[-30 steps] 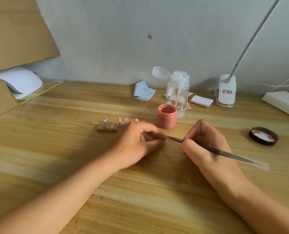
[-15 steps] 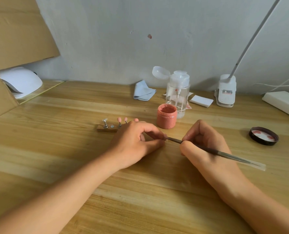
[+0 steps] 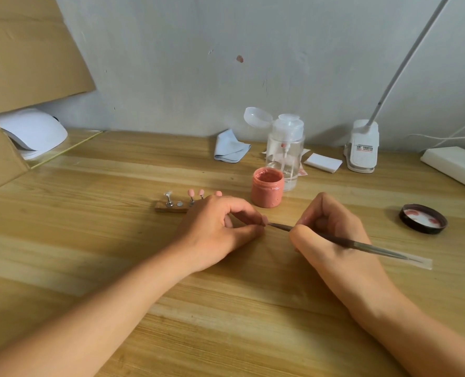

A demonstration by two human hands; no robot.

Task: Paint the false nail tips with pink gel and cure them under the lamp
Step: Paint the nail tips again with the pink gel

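My left hand [image 3: 220, 229] rests on the wooden table [image 3: 90, 240], finger and thumb pinching a small nail tip holder that the fingers mostly hide. My right hand [image 3: 332, 232] grips a thin gel brush [image 3: 367, 245], whose tip touches the pinched nail tip at my left fingertips. An open jar of pink gel [image 3: 267, 191] stands just behind the hands. A small wooden stand [image 3: 171, 206] to the left carries pink-painted nail tips [image 3: 196, 193] and one clear tip [image 3: 168, 193] on pegs. The white curing lamp [image 3: 32, 131] sits far left inside a cardboard box.
The jar's black lid [image 3: 423, 219] lies at the right. Behind the jar stand a clear pump bottle [image 3: 285, 153], a folded blue cloth [image 3: 230, 149], white pads [image 3: 323, 161], a clip-on desk lamp base [image 3: 361, 148] and a power strip [image 3: 454, 165]. A cardboard box [image 3: 22, 50] fills the left.
My right hand and the brush have shifted very slightly while the tip stays at the pinched nail tip. My left hand has kept still.
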